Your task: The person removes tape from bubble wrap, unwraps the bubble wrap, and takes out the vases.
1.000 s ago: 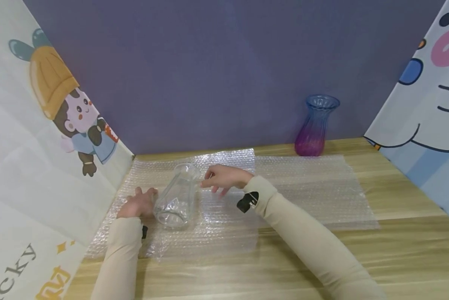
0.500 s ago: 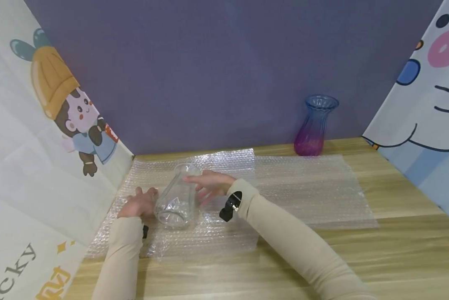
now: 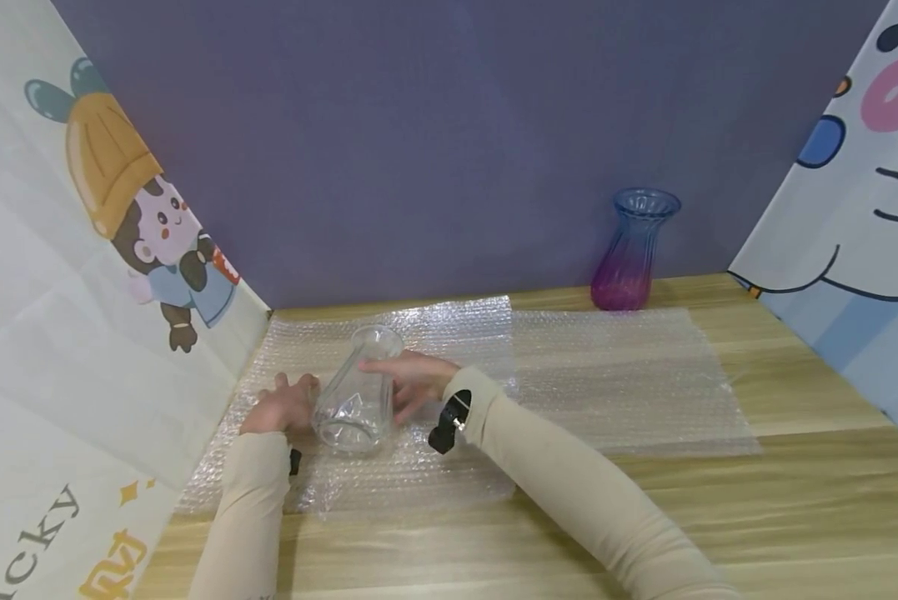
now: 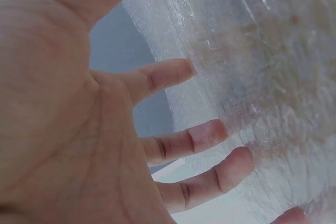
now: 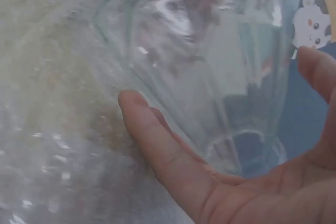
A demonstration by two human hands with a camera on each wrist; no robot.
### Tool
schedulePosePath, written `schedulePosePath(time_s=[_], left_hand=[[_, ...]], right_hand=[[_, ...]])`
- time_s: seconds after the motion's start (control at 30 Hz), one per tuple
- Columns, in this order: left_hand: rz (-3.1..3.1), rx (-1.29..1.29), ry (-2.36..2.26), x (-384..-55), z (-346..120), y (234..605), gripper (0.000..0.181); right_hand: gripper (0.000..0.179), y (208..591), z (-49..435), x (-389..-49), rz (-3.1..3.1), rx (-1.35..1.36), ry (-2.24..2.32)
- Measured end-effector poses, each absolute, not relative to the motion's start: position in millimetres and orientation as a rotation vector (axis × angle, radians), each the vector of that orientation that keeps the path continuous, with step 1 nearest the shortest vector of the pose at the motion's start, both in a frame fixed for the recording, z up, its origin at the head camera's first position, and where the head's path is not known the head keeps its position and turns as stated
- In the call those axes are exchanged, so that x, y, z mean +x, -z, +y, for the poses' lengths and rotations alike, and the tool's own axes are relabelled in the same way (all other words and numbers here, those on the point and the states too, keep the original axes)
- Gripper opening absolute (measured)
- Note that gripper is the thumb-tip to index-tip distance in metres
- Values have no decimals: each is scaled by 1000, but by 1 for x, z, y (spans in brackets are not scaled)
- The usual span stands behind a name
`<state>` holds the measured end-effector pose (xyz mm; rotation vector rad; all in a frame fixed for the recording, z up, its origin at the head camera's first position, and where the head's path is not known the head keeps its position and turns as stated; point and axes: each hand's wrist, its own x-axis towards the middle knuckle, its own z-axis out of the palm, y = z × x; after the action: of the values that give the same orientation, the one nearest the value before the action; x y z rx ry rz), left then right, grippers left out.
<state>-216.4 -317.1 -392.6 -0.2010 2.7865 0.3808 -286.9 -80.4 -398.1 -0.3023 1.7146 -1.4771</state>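
A clear glass vase [image 3: 353, 408] lies on a sheet of bubble wrap [image 3: 388, 483], its narrow neck toward the back wall. My right hand [image 3: 417, 375] holds the vase from the right, thumb over its upper side and fingers along its right side. The right wrist view shows the glass [image 5: 210, 66] between thumb and fingers. Left of the vase, my left hand [image 3: 279, 404] rests at the bubble wrap with spread, slightly bent fingers. In the left wrist view the fingertips [image 4: 212, 132] border the film, and nothing is gripped.
More bubble wrap [image 3: 629, 383] stretches to the right across the wooden table [image 3: 816, 500]. A blue-to-magenta vase [image 3: 624, 267] stands upright at the back right, near the purple wall [image 3: 433, 150]. Printed panels [image 3: 66, 333] close in both sides.
My right hand has moved left from beside the neck to the vase, its thumb now over the glass. The left hand and the vase have stayed nearly in place.
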Motion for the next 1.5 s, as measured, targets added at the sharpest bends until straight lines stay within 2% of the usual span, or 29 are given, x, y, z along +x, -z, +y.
schedulePosePath(time_s=[0.13, 0.43, 0.63, 1.17, 1.5], left_hand=[[2786, -205, -381, -216, -318, 393, 68], [2790, -190, -357, -217, -318, 393, 83], [2787, -203, -367, -218, -318, 394, 72], [2774, -207, -381, -217, -317, 394, 76], [2783, -209, -382, -218, -315, 394, 73]], right_hand=[[75, 401, -85, -284, 1764, -305, 1458], [73, 404, -88, -283, 1780, -263, 1470], [77, 407, -89, -284, 1777, -240, 1467], [67, 412, -87, -285, 1727, -222, 1527], [80, 415, -82, -289, 1693, -225, 1551]])
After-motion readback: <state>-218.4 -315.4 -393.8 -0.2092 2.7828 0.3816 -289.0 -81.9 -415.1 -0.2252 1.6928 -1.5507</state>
